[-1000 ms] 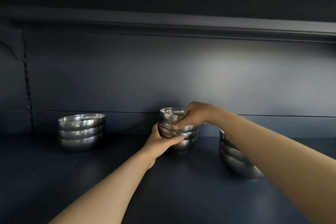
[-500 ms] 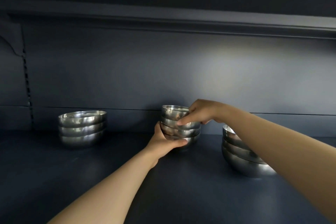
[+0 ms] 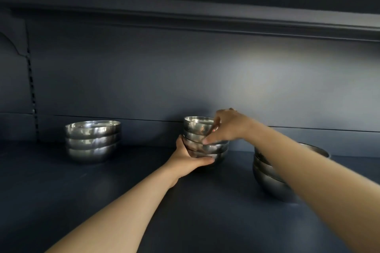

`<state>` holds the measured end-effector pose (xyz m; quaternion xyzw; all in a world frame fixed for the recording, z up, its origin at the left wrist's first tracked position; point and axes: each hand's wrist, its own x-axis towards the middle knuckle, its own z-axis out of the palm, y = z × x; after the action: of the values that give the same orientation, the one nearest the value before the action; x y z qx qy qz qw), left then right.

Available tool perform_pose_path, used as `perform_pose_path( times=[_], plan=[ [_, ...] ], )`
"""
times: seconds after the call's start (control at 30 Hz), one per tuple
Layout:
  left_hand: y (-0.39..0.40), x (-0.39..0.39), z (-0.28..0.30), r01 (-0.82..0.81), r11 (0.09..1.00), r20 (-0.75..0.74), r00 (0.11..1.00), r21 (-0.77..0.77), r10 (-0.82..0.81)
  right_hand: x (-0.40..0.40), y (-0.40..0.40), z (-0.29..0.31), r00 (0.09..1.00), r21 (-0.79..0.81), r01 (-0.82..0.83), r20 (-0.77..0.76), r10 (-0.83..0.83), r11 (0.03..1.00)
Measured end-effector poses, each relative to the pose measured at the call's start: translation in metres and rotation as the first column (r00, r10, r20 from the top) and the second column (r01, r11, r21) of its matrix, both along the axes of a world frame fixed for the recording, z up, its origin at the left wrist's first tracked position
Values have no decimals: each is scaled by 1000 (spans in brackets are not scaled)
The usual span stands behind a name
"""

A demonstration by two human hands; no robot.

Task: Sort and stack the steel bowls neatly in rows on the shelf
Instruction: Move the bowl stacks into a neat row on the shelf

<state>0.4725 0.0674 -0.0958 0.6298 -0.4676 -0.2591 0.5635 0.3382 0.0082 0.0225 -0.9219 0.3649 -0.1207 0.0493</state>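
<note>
Three stacks of steel bowls stand on a dark shelf (image 3: pixel 102 191). The middle stack (image 3: pixel 218 147) of several small bowls sits near the back wall. My left hand (image 3: pixel 190 155) wraps the stack's lower left side, thumb across the front of the bottom bowl. My right hand (image 3: pixel 225 126) reaches over from the right and grips the top small bowl (image 3: pixel 195 124) at its rim, fingers inside. A left stack (image 3: pixel 92 141) of three wider bowls stands apart. My right forearm partly hides the right stack (image 3: pixel 267 176) of larger bowls.
The dark back wall (image 3: pixel 185 78) rises just behind the stacks. An upper shelf edge (image 3: pixel 205 20) overhangs the space. A slotted upright rail (image 3: pixel 30 88) runs down the far left.
My right hand has shifted from resting over the stack's top to gripping the top bowl's rim. The view moved slightly, uncovering more of the right stack. My left hand stays on the stack.
</note>
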Motion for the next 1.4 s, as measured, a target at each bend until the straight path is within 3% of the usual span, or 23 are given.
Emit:
perform_pose_path(
  times=[0.1,0.17,0.27,0.33,0.77,1.13,1.4],
  plan=[
    [2,0,0,-18,999,47,999,29,16,3,5,-11,996,14,53,74,-54,998],
    [5,1,0,-29,998,120,992,56,22,3,6,-18,974,21,57,220,-60,998],
    [6,2,0,-56,996,192,981,65,43,3,4,-38,856,46,10,516,-32,999],
    [6,1,0,-62,996,205,978,60,49,4,3,-50,815,45,-24,579,-6,999],
    [4,0,-1,-61,997,177,983,51,51,1,-11,-62,783,116,-51,622,-32,992],
    [5,0,-2,-77,997,165,984,22,72,-1,-12,-66,763,70,-79,646,15,994],
    [15,-5,7,-46,997,35,998,-56,47,-2,1,-53,714,40,-95,699,40,995]
  ],
)
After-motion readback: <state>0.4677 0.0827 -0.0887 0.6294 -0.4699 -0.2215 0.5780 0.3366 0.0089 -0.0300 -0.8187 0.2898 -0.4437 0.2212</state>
